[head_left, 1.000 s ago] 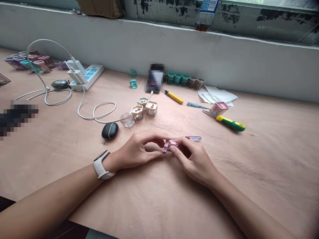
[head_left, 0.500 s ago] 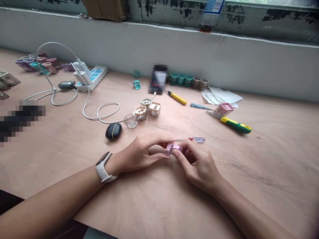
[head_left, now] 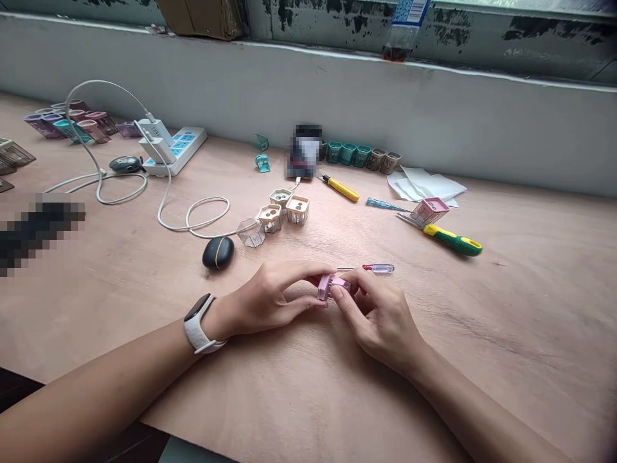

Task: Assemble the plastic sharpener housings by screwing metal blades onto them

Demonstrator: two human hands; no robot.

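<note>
Between my two hands is a small pink pencil sharpener part (head_left: pixel 326 287), held just above the wooden table. My left hand (head_left: pixel 274 292), with a pale-strapped watch on its wrist, grips the part's left end between thumb and fingers. The thumb and index finger of my right hand (head_left: pixel 378 308) pinch its right end; the other fingers curl out of sight. Just beyond my fingertips lies a thin screwdriver (head_left: pixel 378 269) with a clear and red handle. A pink sharpener container (head_left: pixel 429 210) rests tilted against a screwdriver with a green and yellow handle (head_left: pixel 453 240).
Cream sharpeners (head_left: pixel 297 209) stand beyond my left hand, near a black earbud case (head_left: pixel 218 253). Farther back are a yellow cutter (head_left: pixel 340 188), white papers (head_left: pixel 427 185) and a row of teal and brown sharpeners (head_left: pixel 348 154). A white cable loops from the power strip (head_left: pixel 186 149).
The view has shifted slightly. Both hands keep their hold on the pink part, with only a small movement of the right fingers and the part.
</note>
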